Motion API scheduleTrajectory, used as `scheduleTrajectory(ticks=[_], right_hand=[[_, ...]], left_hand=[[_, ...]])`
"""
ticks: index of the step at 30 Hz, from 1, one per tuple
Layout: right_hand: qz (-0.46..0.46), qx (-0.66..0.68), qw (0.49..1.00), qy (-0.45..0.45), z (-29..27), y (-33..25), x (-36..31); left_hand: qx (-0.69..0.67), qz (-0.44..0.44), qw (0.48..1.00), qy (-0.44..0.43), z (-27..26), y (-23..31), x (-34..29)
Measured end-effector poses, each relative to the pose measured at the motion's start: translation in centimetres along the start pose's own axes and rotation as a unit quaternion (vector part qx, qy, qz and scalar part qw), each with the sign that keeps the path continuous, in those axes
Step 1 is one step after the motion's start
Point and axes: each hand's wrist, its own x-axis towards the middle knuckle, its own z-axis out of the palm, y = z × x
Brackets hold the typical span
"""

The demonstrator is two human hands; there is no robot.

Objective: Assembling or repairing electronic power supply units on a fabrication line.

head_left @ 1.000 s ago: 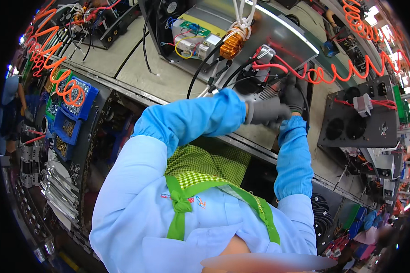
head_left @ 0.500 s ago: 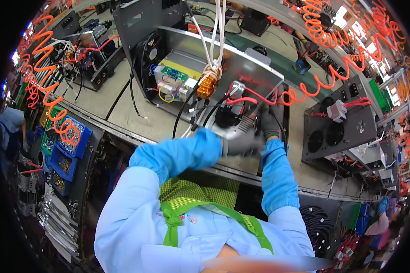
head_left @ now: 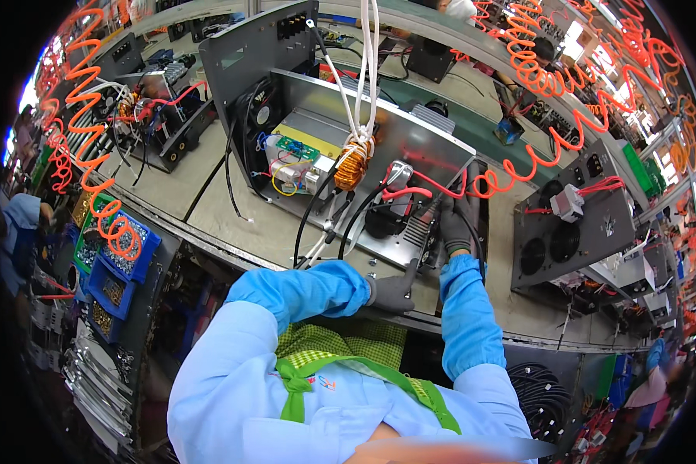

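Note:
An open metal chassis (head_left: 410, 147) stands on the bench before me, with a fan, a green circuit board (head_left: 295, 147) and a copper-wound coil (head_left: 353, 168) tied with white cables. My left hand (head_left: 393, 294), in a grey glove, is low at the bench's front edge, a finger stretched toward the chassis. Small screws (head_left: 373, 268) lie close to it. My right hand (head_left: 455, 230), gloved too, is curled at the chassis's right end, beside a finned heat sink (head_left: 416, 238) and a red cable. What its fingers grip is hidden; an orange coiled hose (head_left: 510, 184) runs up close by.
At the right stands another dark chassis (head_left: 564, 224) with fans. A similar unit (head_left: 158, 116) sits at the far left. Blue bins (head_left: 124, 278) of small hardware are left of the bench. Orange coiled hoses hang on both sides. A black cable (head_left: 236, 185) lies on the bench.
My left hand has moved from beside my right hand down and left to the bench's front edge, uncovering the heat sink and screws. The right hand stays at the chassis's end.

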Motion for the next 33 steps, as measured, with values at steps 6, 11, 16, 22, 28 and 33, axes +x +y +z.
scheduleTrajectory(ticks=[6, 11, 16, 22, 28, 33], right_hand=[[-0.001, -0.008, 1.000, 0.005, -0.8, -0.3, 0.0], [-0.006, 0.007, 1.000, -0.002, 0.2, -0.1, 0.4], [0.001, 0.005, 1.000, 0.015, -1.1, 0.1, 0.2], [0.020, 0.035, 0.999, -0.016, -0.1, 0.4, 0.6], [0.010, 0.005, 1.000, 0.013, -0.4, 1.0, 0.2], [-0.006, 0.015, 1.000, 0.003, -0.6, 0.1, 0.4]], left_hand=[[-0.385, -0.030, 0.922, -0.022, -7.4, 7.8, 2.6], [-0.072, 0.100, 0.992, 0.043, 0.5, -1.3, 1.3], [-0.316, -0.006, 0.948, 0.023, -5.1, 8.6, 0.6], [-0.123, 0.041, 0.991, 0.023, -1.5, 1.9, 1.6], [-0.343, 0.002, 0.939, 0.012, -5.1, 7.3, 1.5], [-0.261, -0.029, 0.965, -0.020, -4.2, 5.7, 1.3]])
